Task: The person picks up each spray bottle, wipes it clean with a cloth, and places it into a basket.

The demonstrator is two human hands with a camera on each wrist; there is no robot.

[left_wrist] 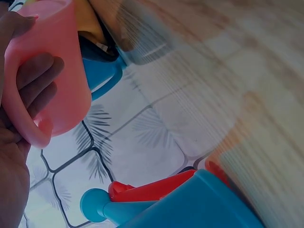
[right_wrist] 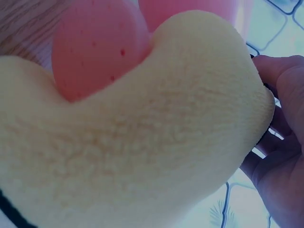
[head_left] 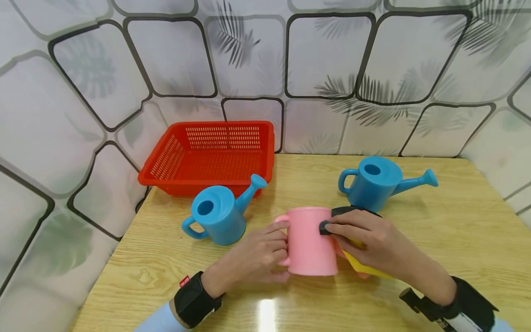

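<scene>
A pink watering can (head_left: 312,242) stands before me, its body side toward me. My left hand (head_left: 261,251) grips its handle, the fingers passing through the loop and lying on the body in the left wrist view. My right hand (head_left: 369,235) holds a yellow cloth with black parts (head_left: 362,265), pressing a dark bit of it to the upper right of the can. In the right wrist view the fuzzy yellow cloth (right_wrist: 142,123) fills the middle, with the can's pink, dotted spout head (right_wrist: 102,47) behind it. The cloth hides most of the spout.
A blue watering can (head_left: 224,223) stands left of my left hand, its spout overlapping a red slotted basket (head_left: 207,186) at the back left. Another blue watering can (head_left: 375,184) stands behind my right hand. A patterned wall covering (head_left: 253,55) borders the wooden table (head_left: 166,286).
</scene>
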